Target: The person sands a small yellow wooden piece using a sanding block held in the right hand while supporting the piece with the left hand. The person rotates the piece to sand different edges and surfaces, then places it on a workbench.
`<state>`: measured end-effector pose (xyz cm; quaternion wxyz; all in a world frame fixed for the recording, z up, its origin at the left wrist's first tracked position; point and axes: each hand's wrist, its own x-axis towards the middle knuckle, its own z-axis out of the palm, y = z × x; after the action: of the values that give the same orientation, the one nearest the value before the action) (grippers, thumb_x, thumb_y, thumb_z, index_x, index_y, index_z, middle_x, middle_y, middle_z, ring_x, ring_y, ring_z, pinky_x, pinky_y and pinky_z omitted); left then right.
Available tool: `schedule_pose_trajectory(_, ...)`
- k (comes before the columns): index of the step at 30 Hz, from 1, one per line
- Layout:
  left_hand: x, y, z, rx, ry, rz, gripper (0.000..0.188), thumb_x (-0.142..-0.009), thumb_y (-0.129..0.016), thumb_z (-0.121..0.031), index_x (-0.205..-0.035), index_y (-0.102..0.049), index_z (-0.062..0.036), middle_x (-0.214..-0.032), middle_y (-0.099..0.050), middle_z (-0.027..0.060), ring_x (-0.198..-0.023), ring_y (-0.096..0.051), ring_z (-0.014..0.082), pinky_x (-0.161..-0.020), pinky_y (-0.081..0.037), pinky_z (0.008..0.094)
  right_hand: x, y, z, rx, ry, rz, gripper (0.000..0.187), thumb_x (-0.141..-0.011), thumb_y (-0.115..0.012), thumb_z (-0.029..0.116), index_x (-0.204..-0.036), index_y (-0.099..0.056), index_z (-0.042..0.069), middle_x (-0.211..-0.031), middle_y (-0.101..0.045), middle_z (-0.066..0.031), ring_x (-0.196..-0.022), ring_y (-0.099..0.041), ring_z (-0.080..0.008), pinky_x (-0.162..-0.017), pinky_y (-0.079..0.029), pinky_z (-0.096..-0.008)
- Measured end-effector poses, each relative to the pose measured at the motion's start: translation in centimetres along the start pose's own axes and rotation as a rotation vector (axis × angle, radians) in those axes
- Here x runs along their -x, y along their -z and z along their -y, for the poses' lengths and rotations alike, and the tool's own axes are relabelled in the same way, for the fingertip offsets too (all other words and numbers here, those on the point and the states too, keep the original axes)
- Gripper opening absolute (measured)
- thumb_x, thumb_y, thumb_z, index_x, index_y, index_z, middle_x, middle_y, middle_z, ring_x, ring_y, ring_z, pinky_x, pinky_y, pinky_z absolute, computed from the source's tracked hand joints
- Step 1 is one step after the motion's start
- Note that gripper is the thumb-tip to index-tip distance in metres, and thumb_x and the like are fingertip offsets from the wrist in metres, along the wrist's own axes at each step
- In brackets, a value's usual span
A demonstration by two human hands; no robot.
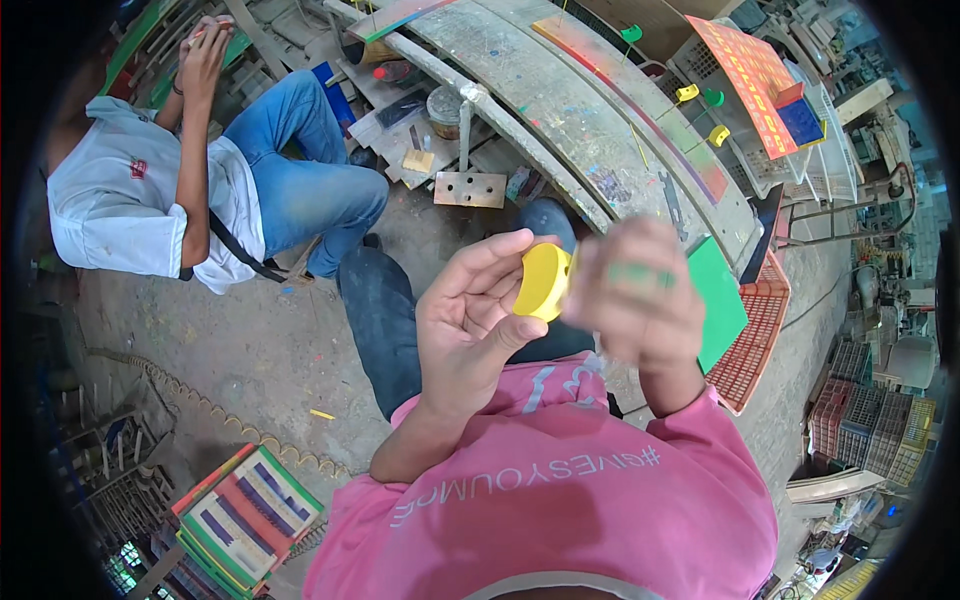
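Note:
My left hand [468,312] holds a small yellow curved piece [541,281], smooth and rounded, between its thumb and fingers in front of my chest. Right beside the piece is my right hand [640,295], smeared by motion, with a green smudge across the fingers. Whether it grips anything or touches the piece cannot be made out. Behind my right wrist lies a flat green board [716,305] at the bench's near end.
A long paint-stained bench [600,120] curves ahead, with small yellow pieces [718,135] and green ones [713,98] on thin rods. An orange-red basket [768,325] is at right. A co-worker [170,200] sits at left. Coloured boards [250,515] are stacked at lower left.

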<state>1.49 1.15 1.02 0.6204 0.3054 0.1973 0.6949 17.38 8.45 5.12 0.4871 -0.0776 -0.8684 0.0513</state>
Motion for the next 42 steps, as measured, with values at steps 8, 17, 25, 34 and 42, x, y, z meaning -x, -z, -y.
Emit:
schedule_pose_trajectory(8, 0.3, -0.3, -0.1, 0.053, -0.020, 0.093, 0.065, -0.079, -0.074, -0.008, -0.132, -0.039, 0.0066, -0.127, -0.053, 0.0233, -0.121, -0.051, 0.0266, -0.103, -0.041, 0.0368, -0.1, 0.4, 0.7, 0.039, -0.074, -0.074, 0.025, -0.069, -0.062, 0.004, -0.093, -0.070, 0.001, -0.093, -0.063, -0.0093, -0.086, -0.061, -0.0273, -0.069, -0.048, -0.0372)
schedule_pose_trajectory(17, 0.2, -0.3, -0.4, 0.048, -0.029, 0.115, 0.061, -0.084, -0.069, -0.008, -0.134, -0.036, 0.0066, -0.130, -0.050, 0.0256, -0.123, -0.049, 0.0273, -0.104, -0.040, 0.0371, -0.6, 0.8, 2.7, 0.040, 0.018, 0.077, 0.025, -0.067, -0.064, 0.004, -0.091, -0.070, 0.005, -0.094, -0.065, -0.0066, -0.091, -0.062, -0.0264, -0.073, -0.049, -0.0383)
schedule_pose_trajectory(25, 0.3, -0.3, -0.5, 0.003, -0.057, 0.162, 0.061, -0.087, -0.064, -0.008, -0.137, -0.031, 0.0067, -0.132, -0.047, 0.0267, -0.125, -0.047, 0.0281, -0.105, -0.039, 0.0374, -1.2, 1.1, 2.9, -0.016, -0.112, -0.060, 0.021, -0.066, -0.067, 0.010, -0.086, -0.071, 0.006, -0.093, -0.064, -0.0059, -0.092, -0.062, -0.0250, -0.081, -0.047, -0.0400)
schedule_pose_trajectory(34, 0.5, -0.5, -0.8, 0.017, -0.041, 0.184, 0.061, -0.090, -0.060, -0.010, -0.139, -0.027, 0.0062, -0.133, -0.044, 0.0283, -0.126, -0.046, 0.0291, -0.106, -0.037, 0.0381, -1.1, 1.3, 1.6, 0.028, -0.117, -0.055, 0.025, -0.064, -0.066, 0.007, -0.088, -0.071, 0.003, -0.092, -0.063, -0.0077, -0.092, -0.061, -0.0262, -0.073, -0.049, -0.0388)
schedule_pose_trajectory(42, 0.6, -0.3, -0.8, -0.027, -0.091, 0.221, 0.063, -0.090, -0.060, -0.007, -0.140, -0.025, 0.0064, -0.133, -0.044, 0.0289, -0.125, -0.047, 0.0295, -0.104, -0.038, 0.0381, -0.9, 0.9, 1.8, -0.014, -0.115, -0.011, 0.025, -0.068, -0.064, 0.013, -0.089, -0.070, 0.003, -0.094, -0.064, -0.0081, -0.091, -0.062, -0.0267, -0.078, -0.050, -0.0408)
